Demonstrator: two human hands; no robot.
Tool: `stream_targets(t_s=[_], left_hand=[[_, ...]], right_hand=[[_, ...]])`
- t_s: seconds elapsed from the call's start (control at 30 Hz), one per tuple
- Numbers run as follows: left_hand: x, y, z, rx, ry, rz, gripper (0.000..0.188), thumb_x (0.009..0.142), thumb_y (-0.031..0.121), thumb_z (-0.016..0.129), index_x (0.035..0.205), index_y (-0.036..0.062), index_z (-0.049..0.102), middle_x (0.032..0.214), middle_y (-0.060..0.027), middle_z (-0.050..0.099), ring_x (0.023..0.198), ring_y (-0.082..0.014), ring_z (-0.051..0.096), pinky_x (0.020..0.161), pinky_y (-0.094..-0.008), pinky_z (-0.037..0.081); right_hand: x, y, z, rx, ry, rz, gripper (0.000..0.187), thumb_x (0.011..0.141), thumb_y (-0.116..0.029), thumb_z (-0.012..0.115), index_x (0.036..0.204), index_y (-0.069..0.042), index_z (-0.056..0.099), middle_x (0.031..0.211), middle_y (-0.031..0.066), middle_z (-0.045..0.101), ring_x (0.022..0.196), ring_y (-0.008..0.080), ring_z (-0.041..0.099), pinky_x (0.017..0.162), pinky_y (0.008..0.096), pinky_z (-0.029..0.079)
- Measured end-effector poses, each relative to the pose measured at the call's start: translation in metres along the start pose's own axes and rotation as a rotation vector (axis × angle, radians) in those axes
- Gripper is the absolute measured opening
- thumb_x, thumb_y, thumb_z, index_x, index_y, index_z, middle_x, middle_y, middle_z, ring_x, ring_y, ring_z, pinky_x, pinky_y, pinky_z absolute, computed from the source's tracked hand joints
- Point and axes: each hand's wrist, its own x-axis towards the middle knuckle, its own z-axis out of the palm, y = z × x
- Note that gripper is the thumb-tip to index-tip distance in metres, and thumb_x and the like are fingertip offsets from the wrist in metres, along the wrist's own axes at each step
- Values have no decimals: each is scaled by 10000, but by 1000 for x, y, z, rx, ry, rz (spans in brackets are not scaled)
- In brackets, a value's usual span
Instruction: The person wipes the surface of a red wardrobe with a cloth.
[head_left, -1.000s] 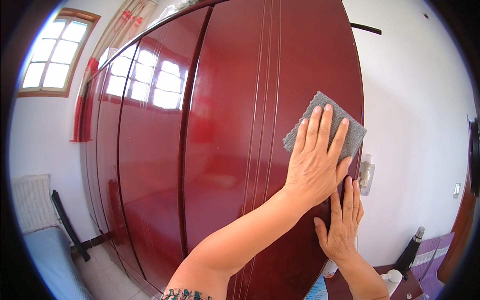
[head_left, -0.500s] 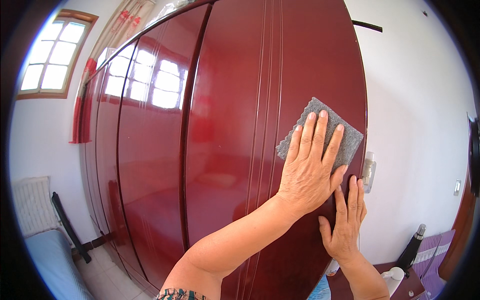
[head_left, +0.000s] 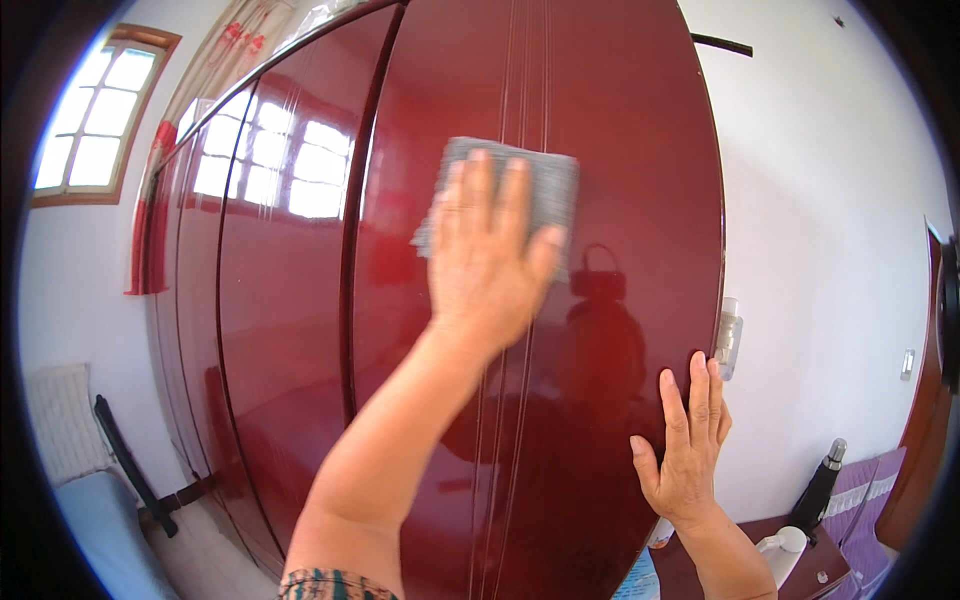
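My left hand [head_left: 485, 255] lies flat over a grey cloth [head_left: 555, 185], pressing it against the glossy dark red wardrobe door [head_left: 640, 130]. Its fingers are stretched out, slightly blurred by motion, and point upward. The cloth shows above and to both sides of the fingers, crossing the door's vertical grooves. Lower down at the right, my right hand [head_left: 688, 445] rests with spread fingers on the door near its right edge, holding nothing.
Beside the door, a clear plastic fitting [head_left: 729, 340] is on the white wall. Below at right, a dark tabletop [head_left: 750, 530] bears a white bottle [head_left: 783, 550] and a black flask-like object [head_left: 818, 488]. A blue-covered bed [head_left: 110, 530] and a dark pole [head_left: 135, 465] are at lower left.
My left hand has slid the cloth left and somewhat upward, from near the door's right edge to its grooves. My right hand stays at the edge. The view has shifted slightly.
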Motion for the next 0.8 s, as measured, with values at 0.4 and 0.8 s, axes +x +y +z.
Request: stream_targets(t_s=[0.4,0.8], left_hand=[[-13,-97,2,99,-9,-309,674,1010,500,300,1538,83,244,1579,-225,203,1473,-373,165,1189,-490,128],[-6,84,5,-330,-45,388,604,959,396,489,1466,82,395,1537,-212,304,1436,-363,267,1177,-523,189]], right_hand=[[-2,-1,9,80,74,3,700,797,-216,640,1433,-15,429,1531,284,287,1432,433,240,1103,492,209],[-2,-1,4,38,49,-1,677,824,-229,637,1429,-10,428,1522,295,291,1411,457,261,1080,501,232]])
